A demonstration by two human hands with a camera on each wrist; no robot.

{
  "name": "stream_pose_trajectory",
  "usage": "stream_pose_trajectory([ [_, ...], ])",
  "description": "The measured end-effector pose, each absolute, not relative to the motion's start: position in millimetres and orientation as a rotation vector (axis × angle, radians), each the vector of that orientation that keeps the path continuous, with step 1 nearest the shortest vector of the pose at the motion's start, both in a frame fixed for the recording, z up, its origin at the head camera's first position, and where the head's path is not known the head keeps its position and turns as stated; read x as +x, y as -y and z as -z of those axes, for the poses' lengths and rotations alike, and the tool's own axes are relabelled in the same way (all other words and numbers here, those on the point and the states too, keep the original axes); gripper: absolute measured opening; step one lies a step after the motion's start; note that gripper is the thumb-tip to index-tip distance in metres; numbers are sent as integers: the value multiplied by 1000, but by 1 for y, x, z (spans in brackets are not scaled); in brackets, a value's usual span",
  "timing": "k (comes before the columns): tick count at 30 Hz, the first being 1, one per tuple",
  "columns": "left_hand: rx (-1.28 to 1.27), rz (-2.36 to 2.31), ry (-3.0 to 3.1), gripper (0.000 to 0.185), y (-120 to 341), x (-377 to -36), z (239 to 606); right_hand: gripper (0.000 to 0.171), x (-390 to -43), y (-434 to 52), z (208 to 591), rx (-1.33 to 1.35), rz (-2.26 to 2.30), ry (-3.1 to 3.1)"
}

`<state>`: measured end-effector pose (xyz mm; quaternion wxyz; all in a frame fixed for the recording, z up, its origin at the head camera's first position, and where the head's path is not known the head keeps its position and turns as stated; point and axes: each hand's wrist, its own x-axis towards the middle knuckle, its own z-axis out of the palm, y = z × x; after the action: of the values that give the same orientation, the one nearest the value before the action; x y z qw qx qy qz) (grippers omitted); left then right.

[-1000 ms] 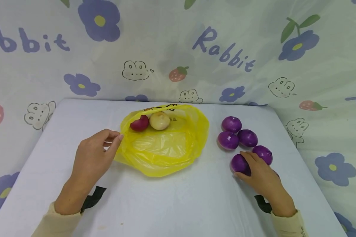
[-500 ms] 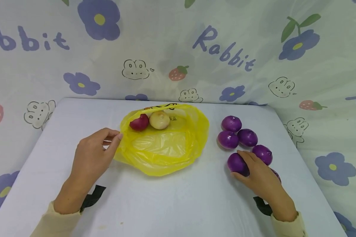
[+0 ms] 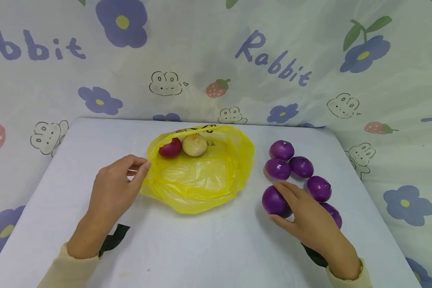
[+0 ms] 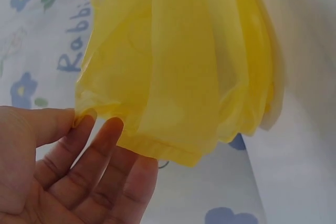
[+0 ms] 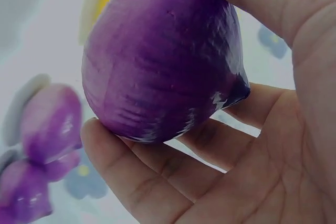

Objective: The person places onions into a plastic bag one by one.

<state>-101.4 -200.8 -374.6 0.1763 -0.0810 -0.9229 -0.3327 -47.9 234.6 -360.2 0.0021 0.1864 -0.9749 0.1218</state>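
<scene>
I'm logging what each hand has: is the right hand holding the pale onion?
No, the right hand grips a purple onion, while the pale onion lies inside the yellow bag.

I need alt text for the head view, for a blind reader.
A right hand grips a purple onion near five other purple onions on a white table. A left hand pinches the edge of an open yellow plastic bag with a pale onion and a red item inside.
</scene>
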Motion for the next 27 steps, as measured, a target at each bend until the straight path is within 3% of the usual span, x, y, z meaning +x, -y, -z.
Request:
stream_pose_trajectory([
  [14,-241,941,2611,16,200,-101,374,86,-60,-201,333,807,-347,2939],
  [27,-253,949,2598,14,201,-102,373,80,-97,-163,307,1038,-305,2876],
])
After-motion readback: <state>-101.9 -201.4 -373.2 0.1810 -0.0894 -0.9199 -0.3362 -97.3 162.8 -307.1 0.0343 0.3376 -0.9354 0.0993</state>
